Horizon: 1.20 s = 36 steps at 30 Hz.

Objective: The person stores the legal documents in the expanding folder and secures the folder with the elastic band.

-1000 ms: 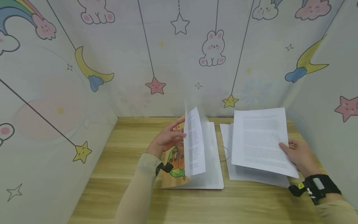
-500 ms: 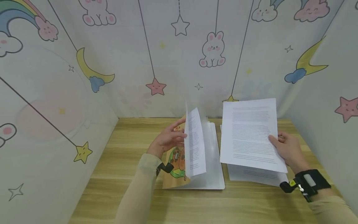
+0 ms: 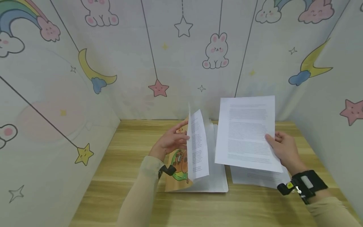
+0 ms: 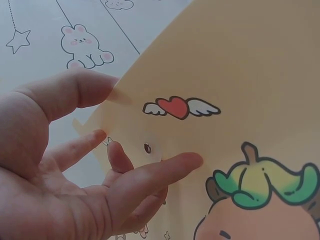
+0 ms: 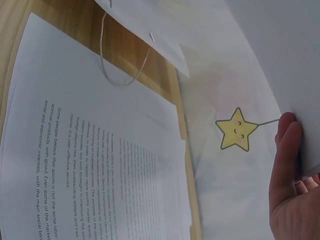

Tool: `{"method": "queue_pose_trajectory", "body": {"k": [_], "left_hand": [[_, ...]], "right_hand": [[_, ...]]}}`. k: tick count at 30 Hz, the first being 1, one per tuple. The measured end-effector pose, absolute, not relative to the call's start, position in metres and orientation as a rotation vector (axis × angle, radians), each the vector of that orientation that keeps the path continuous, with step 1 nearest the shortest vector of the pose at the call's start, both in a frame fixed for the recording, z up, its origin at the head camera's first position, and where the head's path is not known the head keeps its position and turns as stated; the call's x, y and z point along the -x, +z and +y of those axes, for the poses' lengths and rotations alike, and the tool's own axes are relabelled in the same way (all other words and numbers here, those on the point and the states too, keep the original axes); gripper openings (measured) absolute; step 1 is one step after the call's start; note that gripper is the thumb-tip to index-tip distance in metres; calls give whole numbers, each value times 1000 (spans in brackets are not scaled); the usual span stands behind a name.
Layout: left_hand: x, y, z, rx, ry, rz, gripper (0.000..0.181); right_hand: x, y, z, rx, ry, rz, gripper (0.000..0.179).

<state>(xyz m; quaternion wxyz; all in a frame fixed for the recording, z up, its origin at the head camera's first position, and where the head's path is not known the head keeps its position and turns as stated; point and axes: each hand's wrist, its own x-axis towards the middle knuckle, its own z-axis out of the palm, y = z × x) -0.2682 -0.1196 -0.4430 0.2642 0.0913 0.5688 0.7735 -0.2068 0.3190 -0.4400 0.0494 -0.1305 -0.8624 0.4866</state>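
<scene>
My left hand (image 3: 168, 142) holds a raised clear sleeve of the folder by its left edge, with the fingers spread. A printed sheet (image 3: 199, 145) shows in that sleeve. The orange folder cover (image 4: 215, 45), with cartoon fruit and a winged heart, fills much of the left wrist view. My right hand (image 3: 285, 149) pinches another printed sheet (image 3: 248, 134) at its right edge, thumb on the front. It is raised and partly covers the folder's right side. More printed paper (image 5: 90, 165) lies beneath it on the table.
The folder stands open on a wood-grain table (image 3: 124, 176). A thin cord loop (image 5: 102, 55) lies between the folder and the paper on the table. White cartoon-printed walls (image 3: 175, 63) enclose the back and both sides.
My right hand has moved left and slightly up with the printed sheet, bringing it over the folder's right edge. My left hand and the raised sleeve have stayed in place.
</scene>
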Motion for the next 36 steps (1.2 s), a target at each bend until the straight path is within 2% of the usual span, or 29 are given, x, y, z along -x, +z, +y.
{"method": "queue_pose_trajectory", "body": {"k": [9,29,36], "left_hand": [[266,-443,-120,-224,2098,1532,82],[266,-445,-122,-266,2098,1532,82],[266,-445,-122,-270,2100,1544,83]], "right_hand": [[208,-440,312,373,1522,-2598,50],[204,-421,309,411,1448,-2565,56],[205,-418,308,452,1445,-2520,53]]}}
